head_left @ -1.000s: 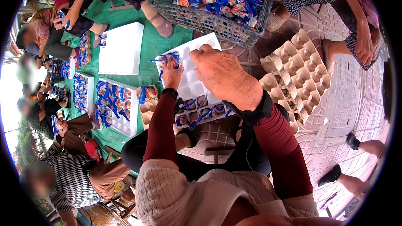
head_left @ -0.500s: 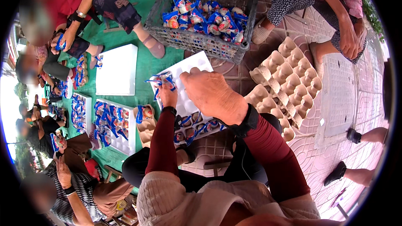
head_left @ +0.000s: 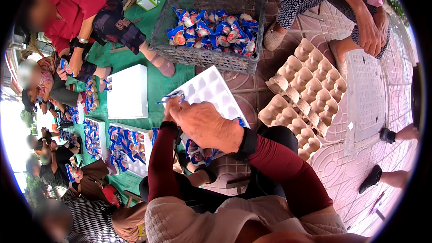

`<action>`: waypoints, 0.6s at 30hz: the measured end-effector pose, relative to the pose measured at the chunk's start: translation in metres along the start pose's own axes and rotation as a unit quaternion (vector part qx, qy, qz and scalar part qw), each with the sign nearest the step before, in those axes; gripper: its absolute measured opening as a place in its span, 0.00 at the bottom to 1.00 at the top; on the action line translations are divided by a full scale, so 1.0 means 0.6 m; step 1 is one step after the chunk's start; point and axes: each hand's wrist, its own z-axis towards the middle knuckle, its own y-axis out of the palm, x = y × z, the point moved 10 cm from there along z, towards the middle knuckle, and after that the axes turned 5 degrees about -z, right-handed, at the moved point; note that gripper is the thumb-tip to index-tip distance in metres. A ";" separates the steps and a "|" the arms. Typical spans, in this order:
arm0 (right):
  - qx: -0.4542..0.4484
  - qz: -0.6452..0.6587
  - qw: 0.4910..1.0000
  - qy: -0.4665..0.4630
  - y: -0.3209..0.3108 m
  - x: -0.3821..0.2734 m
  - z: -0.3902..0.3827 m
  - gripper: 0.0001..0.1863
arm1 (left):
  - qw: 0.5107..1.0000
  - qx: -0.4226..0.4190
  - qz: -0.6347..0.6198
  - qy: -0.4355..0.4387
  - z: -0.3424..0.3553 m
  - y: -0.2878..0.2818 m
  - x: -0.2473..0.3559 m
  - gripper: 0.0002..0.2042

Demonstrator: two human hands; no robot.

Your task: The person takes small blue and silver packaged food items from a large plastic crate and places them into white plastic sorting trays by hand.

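My left hand (head_left: 170, 109) is closed on a small packet (head_left: 174, 95) with blue and clear wrapping, above the left edge of a white foam tray (head_left: 204, 87) with rows of round hollows. My right hand (head_left: 204, 123) has its fingers drawn together against the left hand and the packet. What its fingertips grip is hidden behind them. The near part of the tray holds several more blue packets (head_left: 200, 153), partly covered by my right hand and wrist. The tray's far hollows show white and bare.
Beyond the tray stands a black plastic crate (head_left: 204, 58) of similar blue packets. Brown pulp egg trays (head_left: 310, 78) lie on the paving to the right. At left are a flat white foam block (head_left: 127, 92) and a filled foam tray (head_left: 139, 168). Other people sit around, some holding packets.
My right hand has moved left and down, from over the tray to meet my left hand at the packet. The view has shifted slightly. A seated person at far left has lowered a hand.
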 end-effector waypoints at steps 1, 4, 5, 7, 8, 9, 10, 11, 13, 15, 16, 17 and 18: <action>-0.045 -0.017 0.999 0.003 0.007 0.002 0.003 0.22 | 0.997 -0.054 -0.060 -0.012 0.041 -0.003 -0.015 0.15; -0.078 0.035 0.996 0.012 0.018 0.009 0.014 0.20 | 0.952 -0.039 -0.303 0.025 0.135 -0.090 0.035 0.14; -0.078 0.056 0.995 0.023 0.028 0.015 0.019 0.18 | 0.943 -0.048 -0.329 0.026 0.153 -0.122 0.084 0.13; -0.070 0.083 0.994 0.003 0.030 0.018 0.026 0.17 | 0.939 -0.078 -0.333 0.024 0.185 -0.170 0.177 0.13; -0.067 0.098 0.993 -0.006 0.033 0.018 0.027 0.17 | 0.944 -0.102 -0.313 0.022 0.201 -0.173 0.213 0.13; -0.059 0.103 0.993 0.000 0.041 0.025 0.028 0.16 | 0.944 -0.130 -0.302 0.006 0.218 -0.163 0.236 0.13; -0.078 0.101 0.992 0.005 0.050 0.034 0.031 0.16 | 0.943 -0.161 -0.292 -0.008 0.239 -0.144 0.259 0.13; -0.097 0.101 0.990 0.005 0.055 0.039 0.035 0.15 | 0.941 -0.186 -0.280 -0.025 0.256 -0.131 0.274 0.14; -0.128 0.101 0.986 0.015 0.065 0.054 0.042 0.14 | 0.943 -0.235 -0.234 -0.029 0.294 -0.103 0.306 0.14; -0.115 0.107 0.987 0.013 0.068 0.059 0.045 0.13 | 0.951 -0.250 -0.182 -0.017 0.335 -0.093 0.321 0.14; -0.109 0.108 0.988 0.017 0.073 0.068 0.048 0.13 | 0.956 -0.248 -0.155 0.004 0.363 -0.085 0.333 0.14; -0.107 0.095 0.989 0.021 0.079 0.076 0.051 0.13 | 0.960 -0.240 -0.147 0.012 0.384 -0.075 0.345 0.12; -0.114 0.099 0.988 0.026 0.083 0.085 0.054 0.13 | 0.961 -0.252 -0.110 0.022 0.400 -0.053 0.350 0.12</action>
